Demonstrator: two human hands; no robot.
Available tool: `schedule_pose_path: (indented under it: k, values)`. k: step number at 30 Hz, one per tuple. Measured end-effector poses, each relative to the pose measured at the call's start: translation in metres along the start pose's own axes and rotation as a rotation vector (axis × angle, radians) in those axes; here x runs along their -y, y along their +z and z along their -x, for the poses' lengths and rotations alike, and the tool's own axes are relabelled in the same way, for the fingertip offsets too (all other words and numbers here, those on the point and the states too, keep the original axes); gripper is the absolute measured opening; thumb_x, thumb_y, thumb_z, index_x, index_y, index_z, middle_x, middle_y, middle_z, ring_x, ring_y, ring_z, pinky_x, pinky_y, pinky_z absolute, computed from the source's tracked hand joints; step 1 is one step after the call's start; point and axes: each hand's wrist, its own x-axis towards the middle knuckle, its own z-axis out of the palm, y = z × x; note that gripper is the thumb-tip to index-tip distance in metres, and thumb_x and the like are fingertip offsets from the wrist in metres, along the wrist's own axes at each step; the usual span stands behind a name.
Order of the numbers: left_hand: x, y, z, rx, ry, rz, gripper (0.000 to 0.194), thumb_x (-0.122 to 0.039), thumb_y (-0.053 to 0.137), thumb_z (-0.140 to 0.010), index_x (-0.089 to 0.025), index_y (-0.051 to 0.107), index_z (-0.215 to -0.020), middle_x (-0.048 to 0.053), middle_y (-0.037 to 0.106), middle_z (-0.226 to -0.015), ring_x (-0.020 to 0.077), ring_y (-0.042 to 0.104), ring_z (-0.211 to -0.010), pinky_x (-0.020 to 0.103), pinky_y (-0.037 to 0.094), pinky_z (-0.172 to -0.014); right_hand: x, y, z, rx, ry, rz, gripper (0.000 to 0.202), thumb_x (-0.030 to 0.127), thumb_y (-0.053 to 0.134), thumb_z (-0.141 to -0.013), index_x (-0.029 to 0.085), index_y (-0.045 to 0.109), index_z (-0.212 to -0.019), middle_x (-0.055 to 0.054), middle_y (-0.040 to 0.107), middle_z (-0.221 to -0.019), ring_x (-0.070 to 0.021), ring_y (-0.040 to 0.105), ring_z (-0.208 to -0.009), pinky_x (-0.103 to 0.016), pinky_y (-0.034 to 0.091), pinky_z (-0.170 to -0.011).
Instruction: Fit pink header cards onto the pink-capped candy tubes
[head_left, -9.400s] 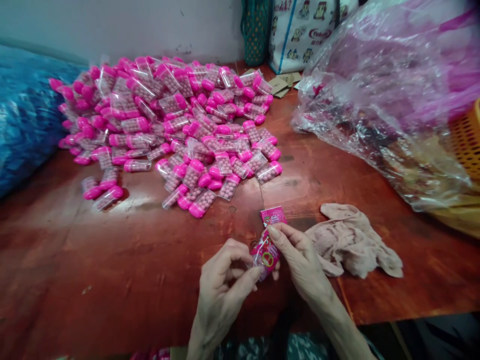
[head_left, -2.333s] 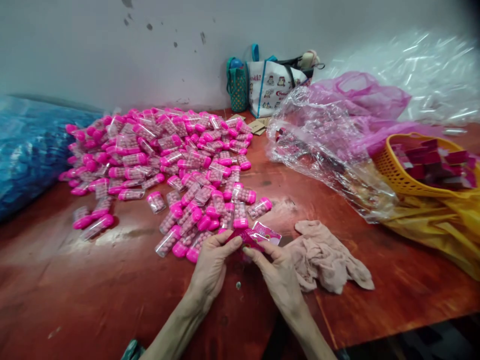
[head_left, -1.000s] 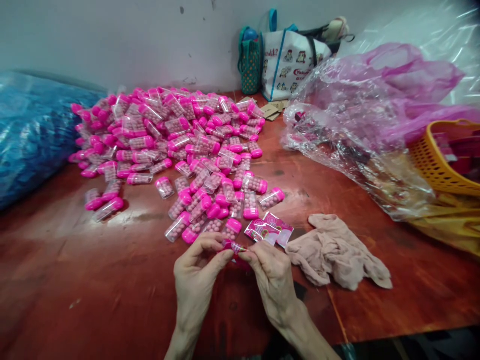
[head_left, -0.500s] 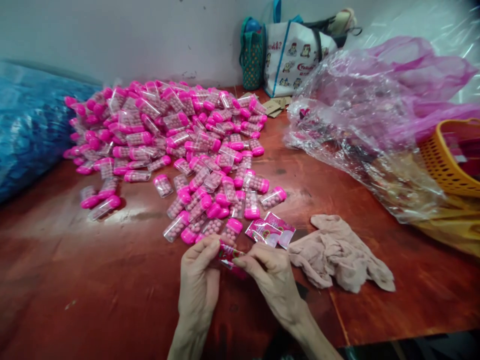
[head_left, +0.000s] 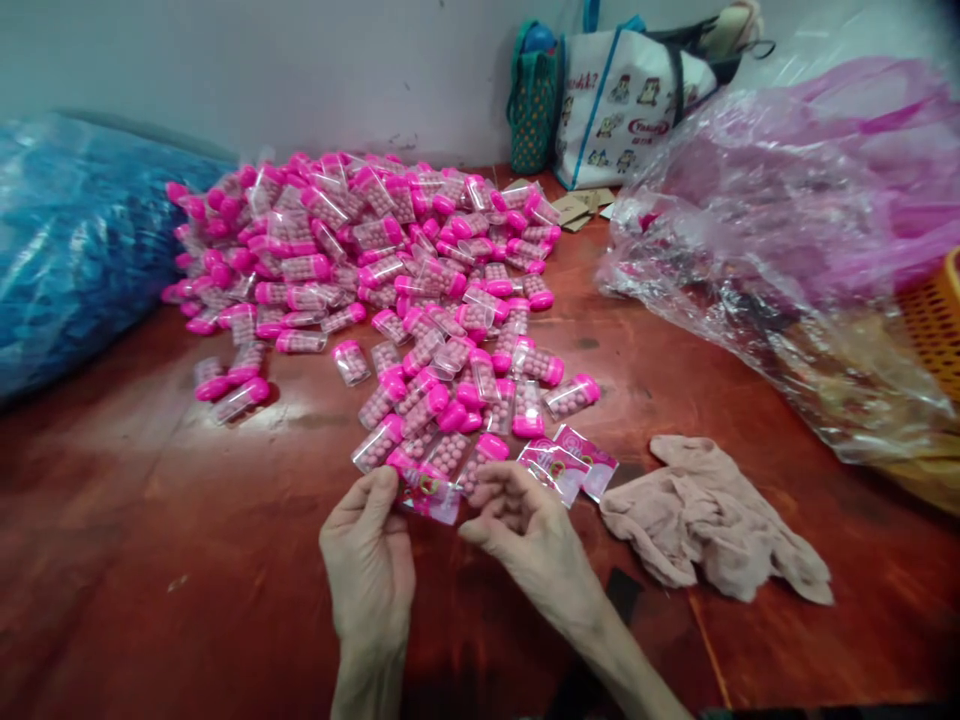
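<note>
Between the thumb and fingers of my left hand (head_left: 369, 545) is one end of a shiny pink printed wrapper (head_left: 429, 494), which stretches out to the right. My right hand (head_left: 529, 535) is beside the wrapper's free end, thumb and fingers apart, with nothing visible in it. Just beyond both hands lie clear bottles (head_left: 448, 455) with pink caps, filled with small pink balls. Two more pink wrappers (head_left: 559, 466) lie overlapping on the table, past my right hand.
A large heap of the capped bottles (head_left: 360, 230) spreads over the red-brown table (head_left: 187, 560). A crumpled beige cloth (head_left: 712, 515) lies to the right. Blue plastic sack (head_left: 82, 260) at left; clear plastic sheeting (head_left: 750, 240), yellow basket (head_left: 934, 325) and white bag (head_left: 626, 105) at right and back.
My right hand has let go of the wrapper and its fingers have spread. The wrapper now shows flatter in my left hand. The view has shifted left, so the scene sits further right.
</note>
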Motion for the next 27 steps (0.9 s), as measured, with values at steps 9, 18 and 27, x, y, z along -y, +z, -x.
schedule_pose_path:
  k: [9, 18, 27]
  values:
    - [-0.005, -0.013, -0.012, -0.059, -0.014, 0.088, 0.005, -0.012, 0.071, -0.065, -0.016, 0.068, -0.067, -0.003, 0.069, -0.066, 0.0074, 0.061, -0.065, 0.018, 0.051, -0.068, -0.022, 0.018, -0.014, -0.321, -0.274, 0.827, 0.033, 0.039, 0.042, -0.090, 0.014, 0.061, -0.099, -0.009, 0.060, -0.078, -0.0211, 0.056, -0.067, -0.029, 0.044, -0.056]
    - [-0.011, -0.024, -0.023, -0.056, -0.046, 0.129, 0.005, -0.013, 0.068, -0.070, -0.018, 0.068, -0.069, -0.005, 0.068, -0.068, 0.0075, 0.061, -0.070, 0.016, 0.051, -0.071, -0.023, 0.026, -0.002, -0.235, -0.342, 1.321, 0.041, 0.008, 0.051, -0.078, 0.018, 0.058, -0.117, -0.017, 0.056, -0.105, -0.0305, 0.054, -0.090, -0.041, 0.050, -0.070]
    - [-0.008, -0.020, -0.022, -0.085, -0.082, 0.179, 0.011, -0.008, 0.059, -0.075, -0.014, 0.068, -0.073, 0.000, 0.069, -0.071, 0.0108, 0.063, -0.074, 0.024, 0.052, -0.076, -0.019, 0.007, -0.001, -0.095, -0.087, 0.405, 0.036, 0.013, 0.053, -0.079, 0.018, 0.059, -0.114, -0.008, 0.063, -0.100, -0.0215, 0.060, -0.088, -0.036, 0.049, -0.081]
